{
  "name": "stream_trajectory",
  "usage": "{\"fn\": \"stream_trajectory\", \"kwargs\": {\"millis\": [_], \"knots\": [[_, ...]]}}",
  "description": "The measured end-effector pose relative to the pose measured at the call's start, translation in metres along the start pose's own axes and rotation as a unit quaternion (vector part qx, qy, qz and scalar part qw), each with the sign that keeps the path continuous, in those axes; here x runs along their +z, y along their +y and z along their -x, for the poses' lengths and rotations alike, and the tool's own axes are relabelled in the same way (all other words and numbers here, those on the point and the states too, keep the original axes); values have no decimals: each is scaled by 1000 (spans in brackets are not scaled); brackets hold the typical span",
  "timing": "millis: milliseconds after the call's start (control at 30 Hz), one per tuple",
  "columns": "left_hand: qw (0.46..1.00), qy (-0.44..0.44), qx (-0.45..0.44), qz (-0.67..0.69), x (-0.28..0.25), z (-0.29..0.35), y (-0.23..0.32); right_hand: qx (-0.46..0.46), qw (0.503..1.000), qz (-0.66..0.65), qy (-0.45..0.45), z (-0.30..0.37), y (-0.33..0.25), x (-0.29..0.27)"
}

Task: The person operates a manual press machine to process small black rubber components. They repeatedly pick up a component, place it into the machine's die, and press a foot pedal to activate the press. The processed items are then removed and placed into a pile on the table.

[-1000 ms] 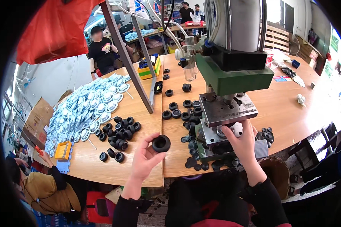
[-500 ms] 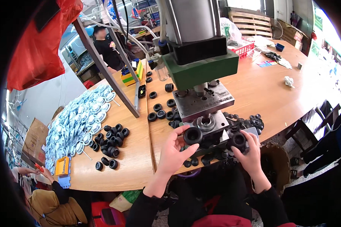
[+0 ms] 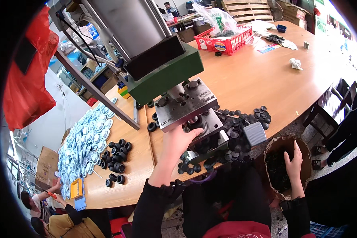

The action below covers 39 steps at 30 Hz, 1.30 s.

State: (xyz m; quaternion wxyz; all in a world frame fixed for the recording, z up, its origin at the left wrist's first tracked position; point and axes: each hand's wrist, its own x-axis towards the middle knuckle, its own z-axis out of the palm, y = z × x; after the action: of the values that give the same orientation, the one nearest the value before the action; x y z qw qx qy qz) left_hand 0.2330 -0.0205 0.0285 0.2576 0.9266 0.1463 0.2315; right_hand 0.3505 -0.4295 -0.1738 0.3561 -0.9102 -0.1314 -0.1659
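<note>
My left hand reaches under the raised upper die plate of a press. Its thumb and fingers are closed round a black rubber ring at the lower die; the fingertips are partly hidden by the plate. My right hand is over a cardboard box at the lower right, its fingers stretched out and nothing in them. Dark pieces lie inside that box. Beside the die are loose black discs and a grey rectangular pad.
The press's green block overhangs the wooden table. To the left lie several black rings and a heap of light-blue parts. A slanted metal bar stands near them. A red basket sits farther back. Two people are at the lower left.
My left hand has brought its black ring to the lower die. My right hand has moved right, over the box, and no longer holds its black ring. The view has turned.
</note>
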Motion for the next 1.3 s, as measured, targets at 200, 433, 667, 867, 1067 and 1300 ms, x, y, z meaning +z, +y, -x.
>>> {"fn": "stream_trajectory", "kwargs": {"millis": [200,433,667,867,1067,1300], "knots": [[997,10,-79,13,8,19,-4,-171,982,-83,-3,-35,-126,24],[957,172,-66,223,2,85,-29,-205,962,109,-146,-54,-158,66],[911,174,-112,-355,-89,109,-237,-149,971,-13,-184,-53,-156,43],[811,-40,-339,-475,-123,96,-298,-232,966,-30,-110,-33,-180,19],[923,166,-172,-303,-121,98,-271,-291,946,-132,-54,-51,-245,16],[981,19,-127,143,-109,104,-76,-221,949,-215,-62,-64,-327,52]]}}
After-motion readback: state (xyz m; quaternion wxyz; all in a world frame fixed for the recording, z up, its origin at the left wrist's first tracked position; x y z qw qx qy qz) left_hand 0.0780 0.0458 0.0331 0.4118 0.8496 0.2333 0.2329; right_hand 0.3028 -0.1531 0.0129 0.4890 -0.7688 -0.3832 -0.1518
